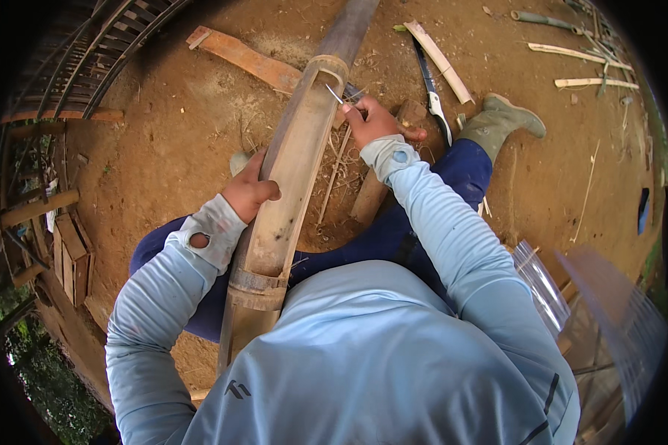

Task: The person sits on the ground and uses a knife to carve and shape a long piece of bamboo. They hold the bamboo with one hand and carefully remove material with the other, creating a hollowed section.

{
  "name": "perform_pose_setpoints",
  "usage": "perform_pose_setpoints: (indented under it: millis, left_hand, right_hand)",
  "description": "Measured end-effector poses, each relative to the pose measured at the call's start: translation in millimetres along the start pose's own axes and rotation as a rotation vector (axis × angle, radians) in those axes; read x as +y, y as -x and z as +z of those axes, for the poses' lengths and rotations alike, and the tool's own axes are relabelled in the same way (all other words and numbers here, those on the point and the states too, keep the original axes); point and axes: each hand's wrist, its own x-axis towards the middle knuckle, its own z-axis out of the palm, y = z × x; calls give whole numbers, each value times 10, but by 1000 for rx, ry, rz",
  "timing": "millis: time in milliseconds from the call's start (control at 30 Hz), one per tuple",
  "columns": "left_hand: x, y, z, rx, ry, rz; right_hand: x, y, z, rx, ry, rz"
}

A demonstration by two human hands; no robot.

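Note:
A thick bamboo pole (274, 208) slants across my lap, running from my body to the far top. One long section is cut open like a trough, with a joint at either end. My left hand (249, 191) grips the trough's left wall, its thumb over the edge. In my right hand (372, 124) is a small knife (335, 95), its handle mostly hidden by the fingers. The thin blade points into the far end of the opening, close to the upper joint; whether it touches the bamboo I cannot tell.
Beyond my right hand lies a pruning saw (436, 107) beside a split bamboo strip (439, 61). A reddish plank (246, 59) rests on the dirt behind the pole. More strips (579, 53) lie at far right. A slatted wooden structure (104, 55) stands at left, clear corrugated sheets (608, 297) at right.

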Motion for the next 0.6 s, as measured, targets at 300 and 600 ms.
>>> perform_pose_setpoints:
  millis: [300, 600]
  left_hand:
    - [109, 53, 35, -2, 71, -15]
    - [4, 3, -25, -18, 48, -42]
  right_hand:
    - [-46, -97, -34, -16, 47, -3]
    - [-25, -282, -40, -53, 36, 17]
